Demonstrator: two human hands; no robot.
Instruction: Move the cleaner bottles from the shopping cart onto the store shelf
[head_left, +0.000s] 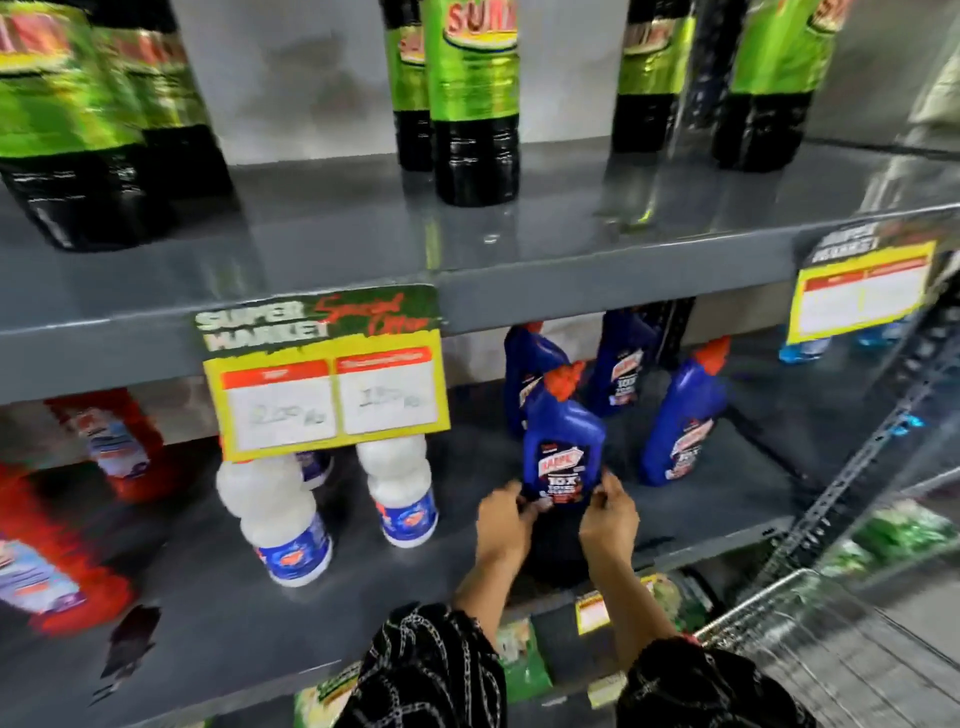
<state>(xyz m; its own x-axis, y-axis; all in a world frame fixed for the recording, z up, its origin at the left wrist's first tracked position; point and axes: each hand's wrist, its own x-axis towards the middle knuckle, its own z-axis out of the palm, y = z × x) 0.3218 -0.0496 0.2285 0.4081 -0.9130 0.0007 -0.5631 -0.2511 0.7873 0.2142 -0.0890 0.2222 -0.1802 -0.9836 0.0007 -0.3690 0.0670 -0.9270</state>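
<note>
A blue cleaner bottle (563, 441) with a red angled cap stands upright on the grey middle shelf (395, 587). My left hand (501, 525) grips its lower left side and my right hand (610, 519) grips its lower right side; the bottle's base is hidden behind my fingers. Three more blue bottles of the same kind stand behind it: one at the right (680, 421), two further back (530, 364) (623, 364). The wire shopping cart (810, 629) shows at the lower right; its inside is blurred.
White bottles (400, 488) (280, 514) stand left of my hands, red bottles (47, 566) at the far left. Yellow price tags (327, 395) (862, 296) hang from the upper shelf (467, 244), which carries dark bottles with green labels (475, 98). A perforated metal upright (857, 467) rises at the right.
</note>
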